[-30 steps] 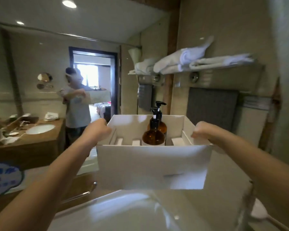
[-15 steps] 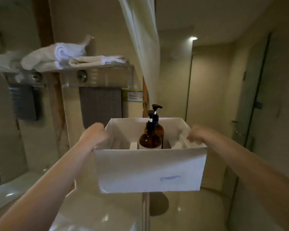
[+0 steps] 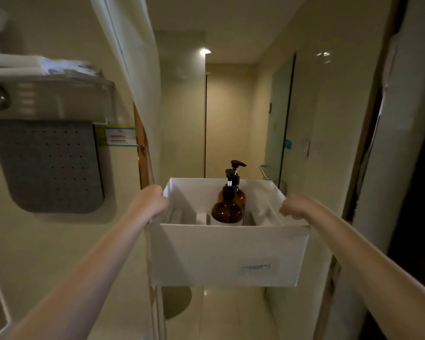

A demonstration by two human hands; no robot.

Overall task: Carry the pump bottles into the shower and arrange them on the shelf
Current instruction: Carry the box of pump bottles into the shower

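Both hands are clamped on a white box [image 3: 227, 253] held out at chest height: the left hand [image 3: 149, 204] grips the top of its left wall, the right hand [image 3: 296, 206] grips the top of its right wall, fingers curled over the edges. The hands sit well apart, with the width of the box between them, and both arms reach forward about evenly, so neither is clearly nearer the load.

Two amber pump bottles [image 3: 227, 212] stand upright inside the box, near its middle. They line up one behind the other along the direction of travel, the far one [image 3: 238, 192] partly hidden by the near one. Their black pump heads rise above the box rim. White dividers lie low in the box on either side.

Straight ahead, beyond the box, a narrow tiled passage leads to what looks like the shower, with a glass door [image 3: 279, 123] on the right. No shower shelf can be made out from here. To the left, close by, a wall rack [image 3: 49, 99] holds folded towels [image 3: 42, 65], a grey perforated mat [image 3: 49, 165] hangs beneath it, and a pale curtain [image 3: 135, 77] drapes beside it.

Carrying is under way; arranging has not begun. The way forward lies dead ahead, in line with the bottles, and the gap looks tight for the box.
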